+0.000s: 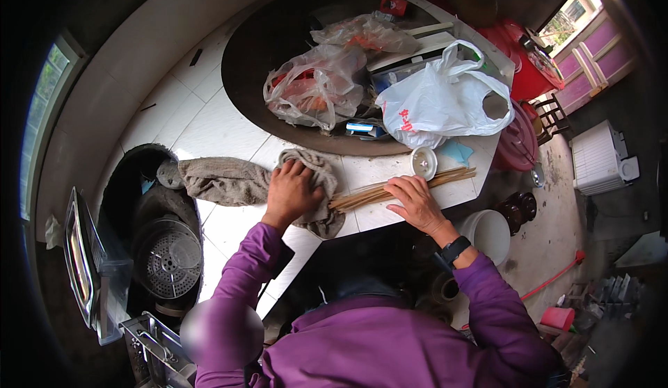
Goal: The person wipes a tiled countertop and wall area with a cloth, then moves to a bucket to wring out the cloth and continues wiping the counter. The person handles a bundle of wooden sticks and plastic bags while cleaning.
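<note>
My left hand [293,192] presses on a bunched grey-brown cloth [330,226] on the white tiled counter [237,239], its fingers curled into the fabric. A longer stretch of similar cloth [224,181] lies to the left, up to the round opening. Over a bundle of thin tan sticks or stalks [360,198] rests my right hand [416,204], fingers across the bundle and thumb apart on the near side. Whether it grips them is hidden. Touching the far side of the bundle is a small round white lid or dish [423,162].
A large wok [245,91] set in the counter holds plastic bags [318,88] and boxes. Beside it sits a white plastic bag [438,101]. The dark opening [122,190] at left contains a perforated metal steamer plate [168,257]. A white bucket [488,237] stands below at right.
</note>
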Demonstrator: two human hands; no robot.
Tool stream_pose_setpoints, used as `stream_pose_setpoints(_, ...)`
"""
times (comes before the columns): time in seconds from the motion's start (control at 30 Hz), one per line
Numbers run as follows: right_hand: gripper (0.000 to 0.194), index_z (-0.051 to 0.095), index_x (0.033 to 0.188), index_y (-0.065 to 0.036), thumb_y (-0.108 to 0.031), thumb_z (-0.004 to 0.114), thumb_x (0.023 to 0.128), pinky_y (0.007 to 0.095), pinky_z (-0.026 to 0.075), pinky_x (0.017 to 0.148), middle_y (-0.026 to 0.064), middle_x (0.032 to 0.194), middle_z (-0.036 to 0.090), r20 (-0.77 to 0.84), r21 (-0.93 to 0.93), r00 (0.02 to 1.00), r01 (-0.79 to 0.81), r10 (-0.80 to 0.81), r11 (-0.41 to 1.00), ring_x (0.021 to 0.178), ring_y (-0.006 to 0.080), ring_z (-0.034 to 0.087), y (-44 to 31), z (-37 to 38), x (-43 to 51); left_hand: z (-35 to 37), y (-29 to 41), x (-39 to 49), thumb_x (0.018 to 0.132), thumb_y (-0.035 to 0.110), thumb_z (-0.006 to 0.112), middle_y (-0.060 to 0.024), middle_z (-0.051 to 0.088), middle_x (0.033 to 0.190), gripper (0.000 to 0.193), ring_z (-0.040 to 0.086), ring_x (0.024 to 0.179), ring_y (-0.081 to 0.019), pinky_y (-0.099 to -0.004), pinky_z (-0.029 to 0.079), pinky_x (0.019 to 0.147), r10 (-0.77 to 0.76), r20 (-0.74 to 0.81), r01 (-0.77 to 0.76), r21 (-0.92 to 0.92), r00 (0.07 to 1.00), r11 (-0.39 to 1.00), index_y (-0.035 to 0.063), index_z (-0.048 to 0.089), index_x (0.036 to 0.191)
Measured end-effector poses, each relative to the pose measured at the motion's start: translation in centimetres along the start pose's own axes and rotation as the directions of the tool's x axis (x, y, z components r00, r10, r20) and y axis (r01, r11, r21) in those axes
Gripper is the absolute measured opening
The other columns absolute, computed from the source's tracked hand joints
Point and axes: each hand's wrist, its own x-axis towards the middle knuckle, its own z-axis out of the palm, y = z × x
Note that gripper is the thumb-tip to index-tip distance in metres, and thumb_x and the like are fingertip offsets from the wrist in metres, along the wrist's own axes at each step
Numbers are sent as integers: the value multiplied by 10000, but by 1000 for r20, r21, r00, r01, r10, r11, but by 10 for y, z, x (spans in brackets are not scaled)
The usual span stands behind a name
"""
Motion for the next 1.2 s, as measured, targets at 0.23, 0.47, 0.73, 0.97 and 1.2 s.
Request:
stream_pose_setpoints(0.23,586,559,1210,-102,-165,797,679,414,364,984,94,1270,493,-279,-151,931,-284,235,947,1160,298,464,11,-10,-23,-16,-38,-35,734,315,659,-147,560,1055,394,506,1062,-333,-452,413,864,-235,-36,237,53,971,970,11,613,980)
stream_pose_setpoints(0.47,636,515,1269,-86,-30,781,694,333,458,831,97,1261,463,-492,305,610,-547,621,779,1076,244,516,64,0,-9,-12,-40,-71,732,284,692,-160,537,1056,412,493,1034,-348,-446,383,886,-236,-156,254,107,959,961,15,581,1024)
stream_pose_setpoints(0.73,446,621,978,-74,-39,807,574,394,402,900,92,1088,547,-154,-119,925,-367,348,922,1038,316,494,97,-35,-17,-4,-28,-77,701,284,680,-143,530,996,362,492,1006,-313,-422,378,838,-290,-242,279,-81,926,957,40,567,944)
stream_pose_setpoints(0.97,346,612,906,-40,23,795,619,330,476,733,71,930,613,-199,314,972,-55,123,948,894,217,570,-33,-48,96,-9,-28,-89,725,280,701,-140,554,1031,498,504,1058,-288,-397,366,906,-288,-269,234,-217,919,948,15,513,1102)
stream_pose_setpoints(1.2,836,393,1421,-159,-156,807,695,390,455,969,132,1450,352,92,762,971,73,-219,643,1189,307,500,-216,-16,204,16,-71,-86,698,281,678,-86,641,898,320,572,942,-298,-400,423,741,-273,-262,195,-286,926,938,90,623,949)
